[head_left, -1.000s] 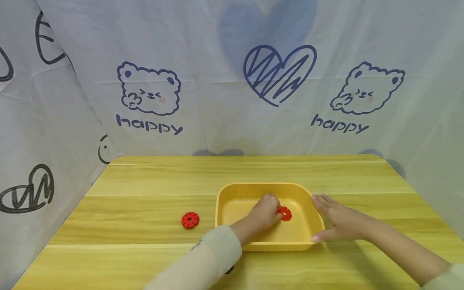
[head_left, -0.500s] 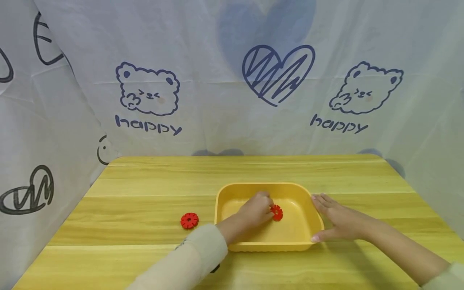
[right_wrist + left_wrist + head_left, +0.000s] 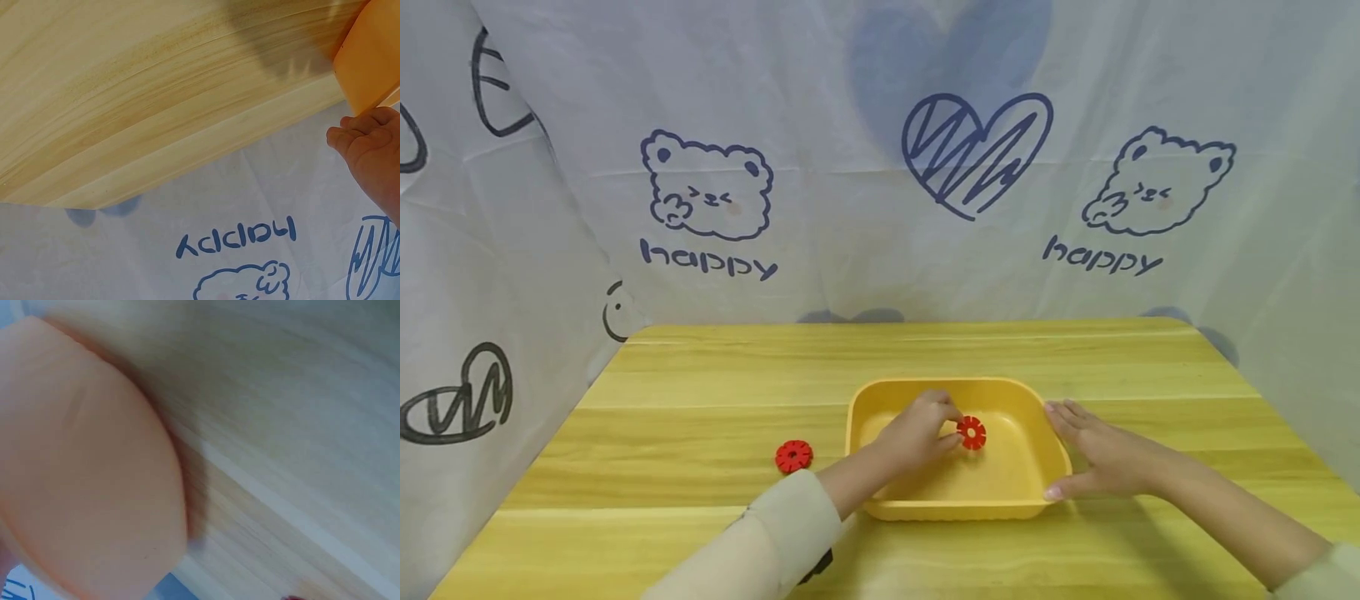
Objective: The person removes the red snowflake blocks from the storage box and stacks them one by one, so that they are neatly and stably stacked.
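Note:
In the head view my left hand [image 3: 913,433] reaches into a yellow plastic basin [image 3: 955,507]. Between its thumb and index finger it pinches the edge of a red notched plastic disc [image 3: 981,433] with a round hole. My right hand [image 3: 1101,457] lies against the basin's right side, thumb near the front corner and fingers extended farther back along the rim. Outside the basin, to its left, another red notched disc [image 3: 793,456] lies on the table. The left wrist view is largely filled by the basin's outer wall [image 3: 94,469]; the pinching fingers are hidden there.
The basin stands on a wood-grain table [image 3: 685,383]. A pale cloth [image 3: 835,217] with bear and heart drawings hangs behind and beside it. A small black object [image 3: 820,567] shows under the left sleeve.
My left hand has moved left inside the basin, bringing the pinched disc slightly left and up; more of the disc shows. The right hand and the basin stay in place.

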A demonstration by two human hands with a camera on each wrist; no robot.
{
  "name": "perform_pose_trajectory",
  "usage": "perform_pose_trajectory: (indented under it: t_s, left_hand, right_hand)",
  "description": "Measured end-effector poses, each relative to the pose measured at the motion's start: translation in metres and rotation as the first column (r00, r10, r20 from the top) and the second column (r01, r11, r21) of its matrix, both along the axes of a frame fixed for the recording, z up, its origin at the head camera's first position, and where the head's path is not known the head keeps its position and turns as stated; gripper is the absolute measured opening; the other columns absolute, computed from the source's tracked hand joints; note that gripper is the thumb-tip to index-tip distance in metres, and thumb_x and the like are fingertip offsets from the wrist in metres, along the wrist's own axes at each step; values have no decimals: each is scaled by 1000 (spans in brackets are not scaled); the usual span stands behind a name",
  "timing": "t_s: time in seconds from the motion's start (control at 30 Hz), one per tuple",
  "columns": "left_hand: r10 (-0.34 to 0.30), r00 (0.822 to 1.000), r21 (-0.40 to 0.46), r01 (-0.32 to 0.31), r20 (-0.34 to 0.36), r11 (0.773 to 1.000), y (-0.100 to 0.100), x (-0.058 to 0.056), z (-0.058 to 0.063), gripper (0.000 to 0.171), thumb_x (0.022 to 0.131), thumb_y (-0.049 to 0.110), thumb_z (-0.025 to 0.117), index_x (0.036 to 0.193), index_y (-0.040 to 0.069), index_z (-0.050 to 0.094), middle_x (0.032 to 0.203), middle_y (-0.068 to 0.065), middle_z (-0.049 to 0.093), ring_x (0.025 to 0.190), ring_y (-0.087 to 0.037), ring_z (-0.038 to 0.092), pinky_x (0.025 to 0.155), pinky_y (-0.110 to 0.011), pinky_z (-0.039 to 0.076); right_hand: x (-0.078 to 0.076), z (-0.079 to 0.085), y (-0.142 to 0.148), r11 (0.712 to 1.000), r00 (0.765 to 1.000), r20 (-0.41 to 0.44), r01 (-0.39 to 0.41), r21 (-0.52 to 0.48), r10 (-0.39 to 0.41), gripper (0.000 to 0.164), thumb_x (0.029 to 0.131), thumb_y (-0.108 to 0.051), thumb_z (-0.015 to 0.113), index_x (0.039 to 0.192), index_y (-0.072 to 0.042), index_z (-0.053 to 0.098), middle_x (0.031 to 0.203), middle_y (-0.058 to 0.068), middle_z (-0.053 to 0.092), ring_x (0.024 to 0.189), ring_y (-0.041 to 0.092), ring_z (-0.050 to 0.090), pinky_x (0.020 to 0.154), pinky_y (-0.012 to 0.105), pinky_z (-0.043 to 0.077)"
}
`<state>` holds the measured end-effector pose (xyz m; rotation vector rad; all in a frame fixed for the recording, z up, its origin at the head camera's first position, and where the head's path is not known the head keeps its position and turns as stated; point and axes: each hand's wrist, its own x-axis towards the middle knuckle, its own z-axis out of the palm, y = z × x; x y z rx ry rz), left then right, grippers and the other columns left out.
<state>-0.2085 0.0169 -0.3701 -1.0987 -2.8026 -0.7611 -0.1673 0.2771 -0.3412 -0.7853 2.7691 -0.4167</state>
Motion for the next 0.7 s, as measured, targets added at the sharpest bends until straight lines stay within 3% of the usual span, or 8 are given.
perform_pose_trajectory:
  t_s: [0.3,0.7]
  left_hand:
    - [-56,990,121,72,-129,990,-14,5,6,18,84,12,68,97,0,69,95,-10,63,91,-20,59,79,-21,53]
    - [-35,970,223,91,-241,971,-37,14,-5,17,81,10,70,94,-1,69,94,-9,61,89,-20,58,80,-24,53]
  right_hand:
    - [1,-1,1,1000,1000,7,0,-12,0,106,76,-55,66,139,17,21,146,36,18,133,55,14,106,64,18]
    - [-1,-2,1,1000,1000,-13,-20,1,20,105,76,-54,67,138,18,21,145,37,18,132,56,15,105,65,20]
